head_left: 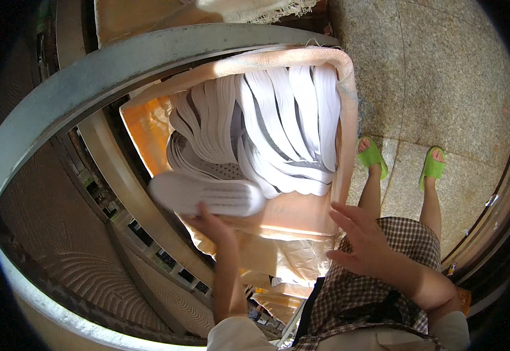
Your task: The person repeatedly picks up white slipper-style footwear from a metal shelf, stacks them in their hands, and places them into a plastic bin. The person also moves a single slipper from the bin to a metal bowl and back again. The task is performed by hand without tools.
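My left hand [213,227] grips a white shoe sole [208,194] by its near edge, with the fingers partly hidden beneath it. The sole is slightly blurred and has faint grey markings along its middle. It hangs over the near left corner of a cloth-lined bin [347,134]. Inside that bin, stacked white soles [284,117] stand packed on edge in rows, some showing grey dotted faces. My right hand [363,238] is empty with its fingers spread, close to the bin's near right corner; I cannot tell whether it touches the lining.
A grey metal rail [167,50] runs past the bin's far and left sides. Left of it lie brown patterned panels [85,281] and a long beam [144,205]. Stone floor [442,76] spreads at right, under my feet in green slippers [372,157]. A checked apron [354,295] covers my lap.
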Motion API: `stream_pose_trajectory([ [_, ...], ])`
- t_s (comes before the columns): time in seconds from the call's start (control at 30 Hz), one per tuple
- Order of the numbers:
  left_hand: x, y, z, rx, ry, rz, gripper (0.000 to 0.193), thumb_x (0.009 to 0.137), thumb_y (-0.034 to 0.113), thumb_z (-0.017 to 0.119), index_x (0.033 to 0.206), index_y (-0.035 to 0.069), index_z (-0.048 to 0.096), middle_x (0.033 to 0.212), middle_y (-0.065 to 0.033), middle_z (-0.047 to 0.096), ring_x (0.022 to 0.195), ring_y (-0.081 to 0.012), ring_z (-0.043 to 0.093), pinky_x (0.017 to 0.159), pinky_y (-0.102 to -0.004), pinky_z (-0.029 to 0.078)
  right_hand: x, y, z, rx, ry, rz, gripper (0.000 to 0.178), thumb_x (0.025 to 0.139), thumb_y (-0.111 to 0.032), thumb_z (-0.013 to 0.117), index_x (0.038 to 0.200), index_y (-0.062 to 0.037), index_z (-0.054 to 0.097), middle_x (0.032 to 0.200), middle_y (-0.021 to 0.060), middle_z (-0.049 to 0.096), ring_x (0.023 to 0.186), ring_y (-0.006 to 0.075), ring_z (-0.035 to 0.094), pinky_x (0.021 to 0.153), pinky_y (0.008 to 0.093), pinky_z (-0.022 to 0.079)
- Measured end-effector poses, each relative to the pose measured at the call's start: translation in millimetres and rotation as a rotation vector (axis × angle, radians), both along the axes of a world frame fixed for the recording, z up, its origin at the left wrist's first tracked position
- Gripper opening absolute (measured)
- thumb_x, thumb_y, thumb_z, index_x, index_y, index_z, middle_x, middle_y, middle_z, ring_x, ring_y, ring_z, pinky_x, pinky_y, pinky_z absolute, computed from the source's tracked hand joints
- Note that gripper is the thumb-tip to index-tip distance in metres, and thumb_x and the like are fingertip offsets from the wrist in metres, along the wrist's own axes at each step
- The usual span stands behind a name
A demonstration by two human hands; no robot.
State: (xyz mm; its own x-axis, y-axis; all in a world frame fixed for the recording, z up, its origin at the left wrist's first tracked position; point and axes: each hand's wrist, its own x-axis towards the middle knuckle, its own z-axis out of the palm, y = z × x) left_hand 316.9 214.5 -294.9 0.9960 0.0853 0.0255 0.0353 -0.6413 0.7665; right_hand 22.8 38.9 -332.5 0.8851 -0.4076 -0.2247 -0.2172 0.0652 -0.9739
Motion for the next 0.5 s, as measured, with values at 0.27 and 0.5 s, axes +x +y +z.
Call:
stream_pose_trajectory([
  [0.27, 225.1, 114.1, 6.1, 0.943, -0.383, -0.261, 0.054, 0.090, 0.004, 0.047, 0.139, 0.000, 0.024, 0.137, -0.0247, 0.035, 0.124, -0.0395, 0.039, 0.103, -0.0443, 0.035, -99.9, 29.1, -54.3, 0.098, 0.363, 0.085, 0.044, 0.071, -0.018, 0.074, 0.108, -0.0014, 0.056, 0.115, 0.0182, 0.053, 0.103, 0.0354, 0.054, 0.084, 0.0418, 0.046],
  [0.5, 289.6, 136.4, -72.5, 0.375, 0.176, -0.307, 0.062, 0.096, 0.035, 0.045, 0.142, 0.005, 0.015, 0.141, -0.0186, 0.029, 0.128, -0.0322, 0.034, 0.103, -0.0403, 0.030, -92.7, 50.7, -83.8, 0.130, 0.488, 0.067, 0.037, 0.073, -0.012, 0.070, 0.105, -0.0013, 0.057, 0.112, 0.0184, 0.054, 0.101, 0.0352, 0.056, 0.083, 0.0396, 0.047],
])
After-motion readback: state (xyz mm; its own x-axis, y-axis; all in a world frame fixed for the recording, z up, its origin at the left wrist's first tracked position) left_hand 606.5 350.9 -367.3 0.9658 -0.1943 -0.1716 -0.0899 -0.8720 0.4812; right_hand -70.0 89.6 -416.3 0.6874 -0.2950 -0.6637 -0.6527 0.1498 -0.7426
